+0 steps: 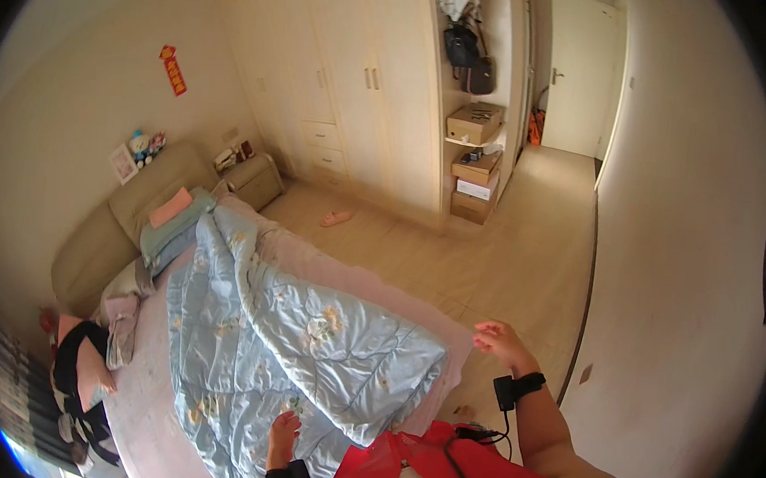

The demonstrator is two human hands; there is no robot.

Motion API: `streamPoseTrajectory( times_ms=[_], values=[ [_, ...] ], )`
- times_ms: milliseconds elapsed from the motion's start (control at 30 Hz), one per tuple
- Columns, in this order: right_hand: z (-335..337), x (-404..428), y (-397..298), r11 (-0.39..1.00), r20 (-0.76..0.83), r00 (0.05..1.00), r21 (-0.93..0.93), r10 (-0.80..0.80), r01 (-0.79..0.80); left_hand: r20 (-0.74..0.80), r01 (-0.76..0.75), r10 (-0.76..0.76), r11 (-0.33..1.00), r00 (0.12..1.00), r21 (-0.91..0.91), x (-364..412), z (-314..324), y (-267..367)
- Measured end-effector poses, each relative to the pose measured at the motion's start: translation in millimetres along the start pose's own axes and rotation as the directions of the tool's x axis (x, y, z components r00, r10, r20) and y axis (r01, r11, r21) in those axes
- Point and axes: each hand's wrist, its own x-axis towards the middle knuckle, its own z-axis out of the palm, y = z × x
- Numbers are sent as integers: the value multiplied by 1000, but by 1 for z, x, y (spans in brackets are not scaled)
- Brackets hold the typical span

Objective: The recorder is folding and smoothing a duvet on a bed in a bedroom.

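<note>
A light blue floral quilt (323, 328) lies rumpled over the bed, one part folded back on itself. Beneath it a pink bed sheet (151, 416) shows along both sides. My left hand (285, 430) is over the quilt's lower part, fingers bent, holding nothing that I can see; whether it touches the cloth I cannot tell. Off the bed's right corner, my right hand (499, 339) hangs above the floor with its fingers loosely curled and apart, holding nothing. Both wrists wear black straps with small boxes. Green and blue pillows (177, 234) lie by the headboard, a pink item on top.
A padded headboard (151, 176) and a nightstand (254, 180) stand by the far wall. Clothes (84, 365) are heaped at the bed's left edge. A pink slipper (336, 219) lies on the floor before the wardrobe (377, 125). Boxes (474, 124) fill shelves near a door (577, 79).
</note>
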Motion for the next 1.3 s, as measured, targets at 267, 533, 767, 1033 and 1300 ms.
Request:
streamPoseTrajectory(
  times_ms=[267,533,767,1033,1300],
  values=[
    [-114,23,-2,992,-6,999,122,-33,33,5,-47,47,997,999,56,20,108,44],
    [-266,53,-22,998,-260,965,56,41,-27,231,-9,-2,999,973,45,53,290,89],
    [-360,92,-34,994,-346,935,104,78,-44,291,-13,-5,998,957,61,76,403,123],
    [-419,141,-33,992,-330,937,90,114,-89,238,7,-18,999,971,47,124,468,141],
    [-464,252,-71,997,-300,952,66,60,-42,66,-53,51,998,997,31,226,535,160]
  ],
)
